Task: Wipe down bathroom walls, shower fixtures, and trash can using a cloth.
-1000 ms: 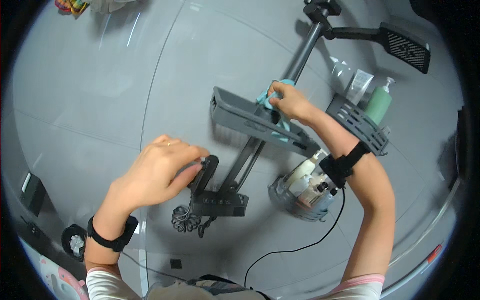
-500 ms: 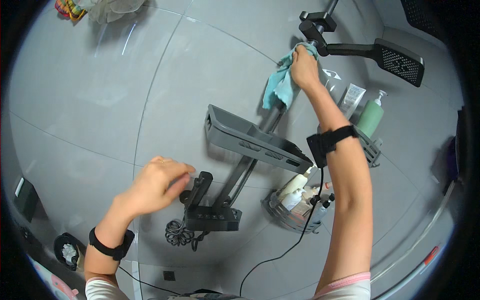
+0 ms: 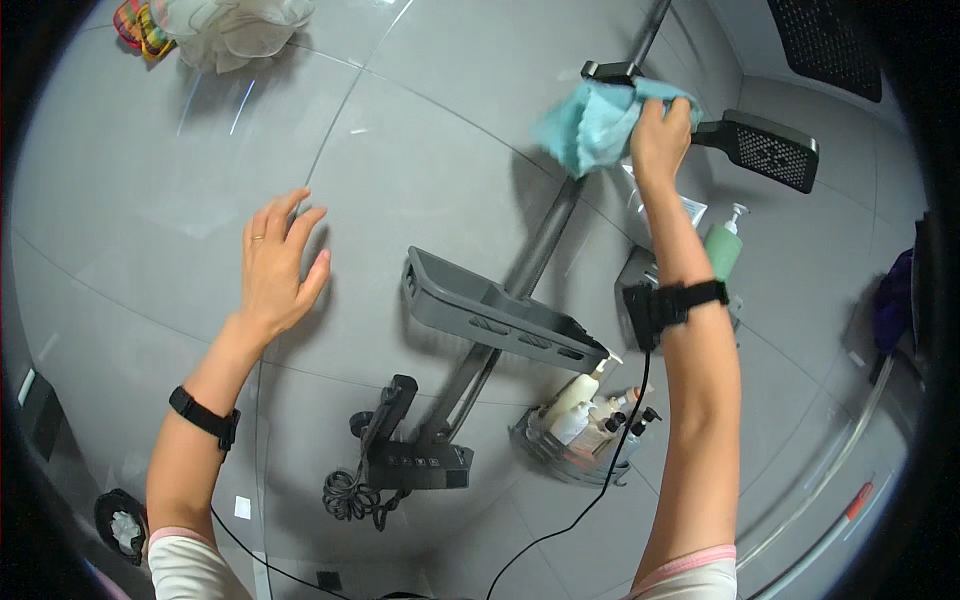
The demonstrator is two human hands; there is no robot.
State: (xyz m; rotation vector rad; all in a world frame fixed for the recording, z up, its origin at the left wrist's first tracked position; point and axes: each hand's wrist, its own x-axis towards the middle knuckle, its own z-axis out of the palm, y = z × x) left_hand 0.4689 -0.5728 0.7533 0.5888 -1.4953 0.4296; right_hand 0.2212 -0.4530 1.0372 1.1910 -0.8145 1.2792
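Note:
My right hand (image 3: 660, 145) grips a light blue cloth (image 3: 590, 125), which hangs over the hand shower's holder and the near end of its handle. The dark perforated head of the hand shower (image 3: 772, 150) sticks out to the right of the cloth. Below the cloth runs the grey shower pole (image 3: 545, 240), with a long grey shelf (image 3: 490, 310) fixed across it. My left hand (image 3: 280, 262) is raised to the left of the shelf, holding nothing, its fingers spread near the tiled wall.
At the pole's lower end sits a dark shower control unit (image 3: 420, 465) with a coiled hose (image 3: 350, 495). Several bottles stand in a corner basket (image 3: 560, 450). A green pump bottle (image 3: 722, 250) is right of my forearm. A white bath puff (image 3: 240, 30) hangs at the upper left.
My right hand has moved up and right with the cloth, from the pole onto the hand shower's holder. My left hand has risen away from the control unit, its fingers opening.

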